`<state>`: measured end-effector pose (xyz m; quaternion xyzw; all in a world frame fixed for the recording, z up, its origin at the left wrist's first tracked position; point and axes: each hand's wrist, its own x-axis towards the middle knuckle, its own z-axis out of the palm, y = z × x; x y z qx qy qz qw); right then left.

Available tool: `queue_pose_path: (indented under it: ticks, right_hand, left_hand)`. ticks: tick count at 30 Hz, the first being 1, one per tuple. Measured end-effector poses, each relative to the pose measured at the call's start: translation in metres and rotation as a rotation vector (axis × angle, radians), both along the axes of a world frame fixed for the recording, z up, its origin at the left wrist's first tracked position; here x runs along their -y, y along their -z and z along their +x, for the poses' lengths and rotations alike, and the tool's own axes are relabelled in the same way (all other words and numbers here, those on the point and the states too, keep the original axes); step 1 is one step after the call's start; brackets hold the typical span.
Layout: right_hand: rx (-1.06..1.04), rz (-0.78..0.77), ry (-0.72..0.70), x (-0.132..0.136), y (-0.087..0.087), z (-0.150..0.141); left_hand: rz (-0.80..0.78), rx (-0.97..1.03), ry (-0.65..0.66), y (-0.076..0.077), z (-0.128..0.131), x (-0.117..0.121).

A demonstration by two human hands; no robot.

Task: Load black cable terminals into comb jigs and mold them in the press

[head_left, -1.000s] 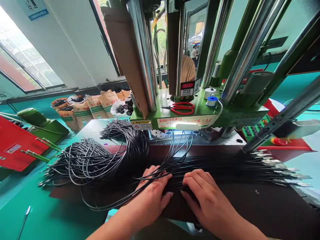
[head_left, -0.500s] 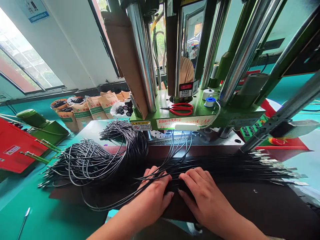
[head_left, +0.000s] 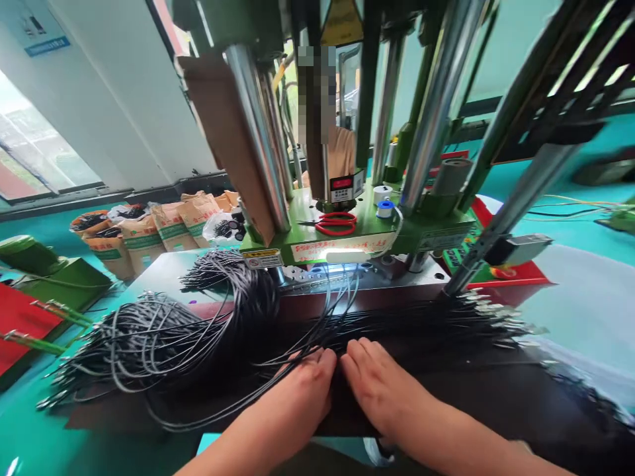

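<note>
My left hand (head_left: 297,390) and my right hand (head_left: 381,387) lie palm down, side by side and nearly touching, on a long bundle of thin black cables (head_left: 436,324). The bundle stretches right across a dark mat (head_left: 496,410). A few loose cables run over the back of my left hand. Fingers of both hands are stretched forward, close together, pressing on the cables. Metal terminals (head_left: 501,324) tip the cable ends at the right. More cables loop into a big heap (head_left: 163,330) at the left. Some strands rise to the lit slot (head_left: 342,256) of the green press.
The green press (head_left: 357,235) with steel columns (head_left: 258,145) stands right behind the cables. Red scissors (head_left: 337,223) and tape rolls (head_left: 384,208) lie on its ledge. Paper sacks (head_left: 143,231) stand at the back left, a red box (head_left: 20,324) lies at the far left, and a keypad panel (head_left: 459,254) sits at the right.
My hands have slid closer together on the cables, the fingertips now almost meeting. The view has shifted up and to the right, so everything sits further left.
</note>
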<state>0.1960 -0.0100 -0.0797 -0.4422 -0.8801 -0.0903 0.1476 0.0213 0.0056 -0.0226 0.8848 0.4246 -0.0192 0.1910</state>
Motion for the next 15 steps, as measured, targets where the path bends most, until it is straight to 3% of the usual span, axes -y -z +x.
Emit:
queue_pose_path:
  ticks: [3, 9, 13, 15]
  right_hand:
    - [0.057, 0.019, -0.065, 0.001, -0.003, 0.002]
    - [0.075, -0.217, -0.129, -0.009, -0.033, 0.028]
    - [0.006, -0.335, -0.027, -0.012, -0.045, 0.069]
    - [0.007, -0.31, 0.075, -0.013, -0.044, 0.101]
  left_hand:
    - [-0.017, 0.04, 0.009, 0.006, 0.001, -0.004]
    - [-0.062, 0.168, -0.035, 0.01, 0.002, -0.007]
    - [-0.115, 0.235, -0.101, 0.002, -0.003, -0.009]
    - [-0.165, 0.257, -0.149, -0.007, -0.005, -0.013]
